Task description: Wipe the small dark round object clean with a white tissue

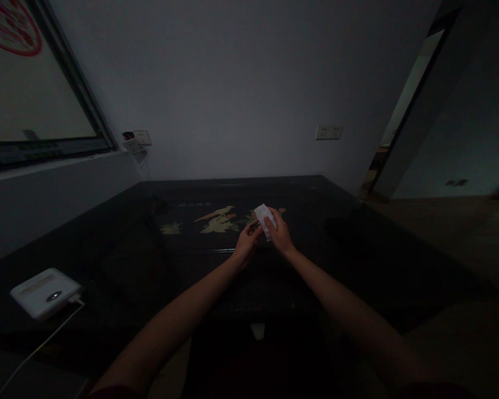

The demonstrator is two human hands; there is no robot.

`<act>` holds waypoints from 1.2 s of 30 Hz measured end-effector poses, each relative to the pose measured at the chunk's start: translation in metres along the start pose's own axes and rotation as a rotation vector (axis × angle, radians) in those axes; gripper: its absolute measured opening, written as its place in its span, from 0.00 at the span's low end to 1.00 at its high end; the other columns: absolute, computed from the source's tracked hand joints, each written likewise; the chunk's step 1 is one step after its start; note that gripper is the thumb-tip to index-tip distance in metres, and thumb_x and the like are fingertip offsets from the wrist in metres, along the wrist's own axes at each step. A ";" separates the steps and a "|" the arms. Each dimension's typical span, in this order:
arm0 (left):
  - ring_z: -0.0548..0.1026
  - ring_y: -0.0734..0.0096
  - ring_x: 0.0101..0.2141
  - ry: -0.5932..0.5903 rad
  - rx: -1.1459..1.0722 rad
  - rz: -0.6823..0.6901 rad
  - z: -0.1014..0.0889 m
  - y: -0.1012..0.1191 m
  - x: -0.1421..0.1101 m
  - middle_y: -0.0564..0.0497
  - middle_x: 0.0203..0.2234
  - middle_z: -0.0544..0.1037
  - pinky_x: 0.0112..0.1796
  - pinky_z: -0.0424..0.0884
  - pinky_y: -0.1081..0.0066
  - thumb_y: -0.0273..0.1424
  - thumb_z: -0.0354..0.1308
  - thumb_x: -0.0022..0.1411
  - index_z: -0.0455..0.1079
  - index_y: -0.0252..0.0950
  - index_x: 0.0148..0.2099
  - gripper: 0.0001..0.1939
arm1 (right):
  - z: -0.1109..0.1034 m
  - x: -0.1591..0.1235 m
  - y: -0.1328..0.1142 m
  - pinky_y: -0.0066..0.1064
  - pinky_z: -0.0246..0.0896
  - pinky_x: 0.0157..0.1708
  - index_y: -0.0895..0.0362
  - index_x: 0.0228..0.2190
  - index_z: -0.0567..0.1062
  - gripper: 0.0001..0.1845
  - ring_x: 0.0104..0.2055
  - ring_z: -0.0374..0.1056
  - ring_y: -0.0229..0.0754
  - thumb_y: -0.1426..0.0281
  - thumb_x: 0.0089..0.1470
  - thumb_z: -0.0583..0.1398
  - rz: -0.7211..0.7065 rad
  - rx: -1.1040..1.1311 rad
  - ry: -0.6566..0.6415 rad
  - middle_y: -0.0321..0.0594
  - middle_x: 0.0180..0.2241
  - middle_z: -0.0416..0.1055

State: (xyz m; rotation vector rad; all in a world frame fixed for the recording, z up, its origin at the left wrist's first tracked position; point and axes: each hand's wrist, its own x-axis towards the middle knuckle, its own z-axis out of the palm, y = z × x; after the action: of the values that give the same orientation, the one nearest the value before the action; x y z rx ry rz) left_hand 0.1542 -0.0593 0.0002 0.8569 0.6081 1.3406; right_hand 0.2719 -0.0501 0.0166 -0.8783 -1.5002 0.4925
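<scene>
Both my arms reach out over a dark table (pixel 120 260) with a painted bird-and-flower inlay (pixel 218 220). My right hand (pixel 279 233) is closed on a small white crumpled packet or paper (pixel 264 216), held above the table. My left hand (pixel 246 244) is pinched closed right beside it, fingertips touching a small dark item at the packet's lower edge; the room is too dim to name that item.
A white box-shaped device (pixel 45 292) with a white cable (pixel 37 346) lies at the table's near left. Wall sockets (pixel 328 132) and a plugged socket cluster (pixel 136 141) sit on the walls behind. A framed window (pixel 33 100) is at left, a doorway (pixel 403 111) at right.
</scene>
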 end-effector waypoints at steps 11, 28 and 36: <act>0.76 0.68 0.42 0.016 -0.012 0.018 -0.002 -0.003 0.004 0.45 0.42 0.78 0.51 0.66 0.65 0.32 0.70 0.47 0.73 0.33 0.45 0.22 | 0.005 0.004 0.018 0.33 0.64 0.40 0.54 0.36 0.72 0.24 0.39 0.69 0.43 0.47 0.49 0.58 0.346 0.402 0.085 0.38 0.35 0.73; 0.76 0.66 0.44 0.040 -0.015 0.036 0.000 -0.001 0.003 0.45 0.43 0.78 0.53 0.66 0.64 0.32 0.70 0.48 0.72 0.34 0.46 0.21 | 0.000 0.004 0.008 0.35 0.61 0.42 0.56 0.38 0.72 0.25 0.39 0.68 0.45 0.47 0.54 0.53 0.127 0.102 0.012 0.42 0.36 0.73; 0.77 0.69 0.40 0.083 -0.018 0.018 0.001 0.001 0.003 0.45 0.42 0.79 0.52 0.67 0.64 0.30 0.68 0.50 0.73 0.33 0.44 0.18 | 0.001 0.008 0.022 0.33 0.64 0.38 0.56 0.32 0.73 0.32 0.36 0.69 0.43 0.39 0.47 0.53 0.339 0.265 0.010 0.41 0.31 0.73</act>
State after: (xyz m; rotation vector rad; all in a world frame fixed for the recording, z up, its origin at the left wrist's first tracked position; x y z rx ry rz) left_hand 0.1552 -0.0567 0.0018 0.7966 0.6528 1.4017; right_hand 0.2765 -0.0303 0.0050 -0.9247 -1.2439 0.9123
